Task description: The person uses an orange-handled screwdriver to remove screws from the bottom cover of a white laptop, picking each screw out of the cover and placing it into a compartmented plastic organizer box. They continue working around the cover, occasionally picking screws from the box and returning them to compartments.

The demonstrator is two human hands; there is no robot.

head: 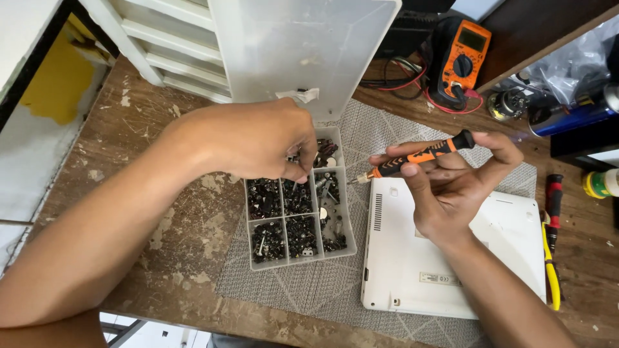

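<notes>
Meanwhile, at centre frame, the left hand (258, 138) pinched into the screw box (300, 206), fingers together on something unseen, while the right hand (451, 180) clamped a screwdriver (419, 156) above the upturned laptop (451, 258), tip towards the box.

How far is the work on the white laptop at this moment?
Done: the white laptop lies bottom up on the grey mat, and the clear plastic screw box is open. In hand: the left hand picks in the box; the right hand holds the orange-and-black screwdriver. Left: the bottom cover remains on.
</notes>
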